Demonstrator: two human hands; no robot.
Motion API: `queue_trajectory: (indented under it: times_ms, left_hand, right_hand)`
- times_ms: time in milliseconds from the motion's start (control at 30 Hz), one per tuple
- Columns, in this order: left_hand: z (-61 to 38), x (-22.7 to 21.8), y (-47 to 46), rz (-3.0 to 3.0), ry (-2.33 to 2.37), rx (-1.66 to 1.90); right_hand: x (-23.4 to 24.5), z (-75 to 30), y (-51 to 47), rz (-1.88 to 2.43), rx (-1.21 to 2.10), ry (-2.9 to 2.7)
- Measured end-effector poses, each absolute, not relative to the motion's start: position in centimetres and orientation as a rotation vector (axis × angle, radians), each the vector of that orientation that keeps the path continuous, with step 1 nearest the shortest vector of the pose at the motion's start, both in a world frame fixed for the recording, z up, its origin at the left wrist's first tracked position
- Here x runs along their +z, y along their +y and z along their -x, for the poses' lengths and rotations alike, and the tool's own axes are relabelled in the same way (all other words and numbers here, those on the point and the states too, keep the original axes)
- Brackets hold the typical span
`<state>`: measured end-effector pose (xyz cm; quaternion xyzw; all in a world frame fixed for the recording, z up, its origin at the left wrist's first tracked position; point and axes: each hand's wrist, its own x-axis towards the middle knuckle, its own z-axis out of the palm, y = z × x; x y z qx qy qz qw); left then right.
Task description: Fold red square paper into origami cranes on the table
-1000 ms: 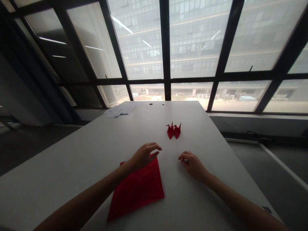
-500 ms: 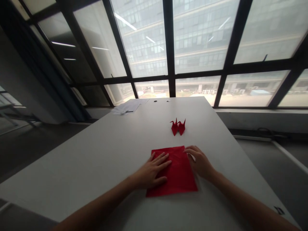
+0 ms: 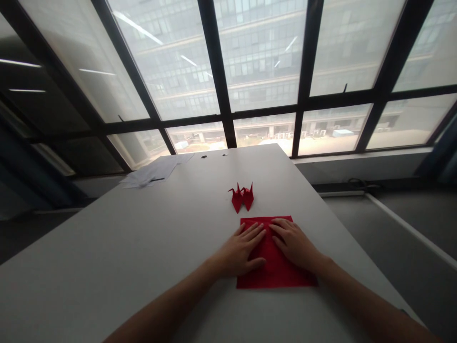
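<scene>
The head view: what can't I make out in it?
In the head view:
Red sheet: the parts under the left hand and right hand, which cover them.
White papers: any writing, too small and blurred.
White table: its near edge, cut off by the picture's bottom.

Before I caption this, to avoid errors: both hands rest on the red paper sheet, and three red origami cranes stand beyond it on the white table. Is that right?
No: the head view shows two red origami cranes, not three, beyond the red paper sheet on the white table; left hand and right hand do rest on the sheet.
</scene>
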<state>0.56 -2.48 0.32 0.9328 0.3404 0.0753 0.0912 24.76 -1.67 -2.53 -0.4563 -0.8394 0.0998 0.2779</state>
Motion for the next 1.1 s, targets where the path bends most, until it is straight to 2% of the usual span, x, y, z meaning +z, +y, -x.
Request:
queue_trajectory:
  times_ms: [500, 1100]
  left_hand:
    - [-0.1, -1.1, -2.1, -2.769, 1.117, 0.205]
    - [1.1, -0.7, -3.4, -2.705, 1.251, 0.210]
  right_hand:
    - [-1.9, -23.9, -3.4, 1.194, 0.322, -2.455]
    - [-1.9, -23.8, -3.1, 1.259, 0.344, -2.439]
